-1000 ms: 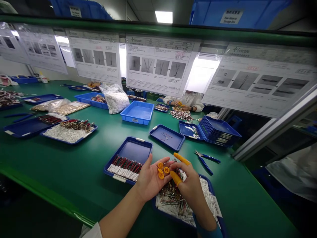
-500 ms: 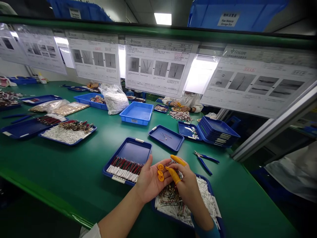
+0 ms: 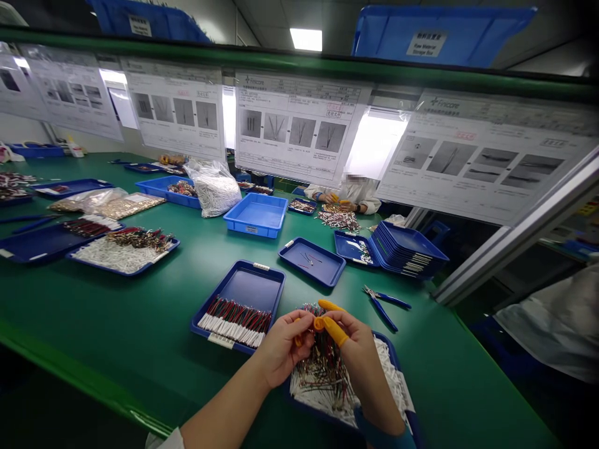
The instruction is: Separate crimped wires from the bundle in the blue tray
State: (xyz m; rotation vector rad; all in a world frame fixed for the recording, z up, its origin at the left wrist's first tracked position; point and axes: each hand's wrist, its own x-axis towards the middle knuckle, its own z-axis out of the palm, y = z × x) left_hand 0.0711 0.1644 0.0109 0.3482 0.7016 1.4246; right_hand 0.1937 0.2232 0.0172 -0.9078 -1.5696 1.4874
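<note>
My left hand is closed, with rolled yellow finger cots in its grasp. One rolled finger cot is pinched between the fingertips of both hands. Another bit of yellow shows between the left fingers. My right hand wears yellow finger cots on two digits and grips the same rolled cot from the right. Below the hands is a blue tray heaped with wires that have white sleeves; the hands partly cover it. Left of them, a blue tray holds a row of red, black and white wires.
Blue-handled cutters lie to the right. Beyond the hands are a tray with a few loose wires, stacked blue trays and a light blue bin. Across the table a co-worker's hands are over a wire pile. Instruction sheets hang above.
My left hand has gone from open palm up, with several rolled finger cots lying on it, to closed. Both hands now pinch one rolled cot together.
</note>
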